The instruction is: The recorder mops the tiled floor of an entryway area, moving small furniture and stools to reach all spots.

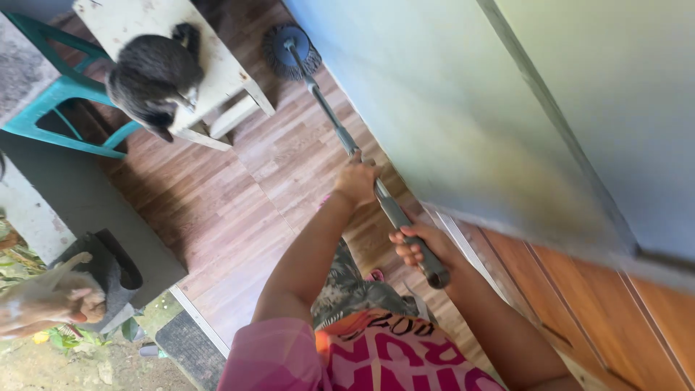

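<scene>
Both of my hands grip the grey metal handle of a mop. My left hand holds it higher along the shaft, and my right hand holds the end near the black cap. The round dark mop head rests on the brown wood-pattern floor beside the pale wall.
A black cat lies on a white wooden stool at the upper left, by a teal plastic chair. A tan cat sits at the left edge near a grey step. A brown wooden door is at the right.
</scene>
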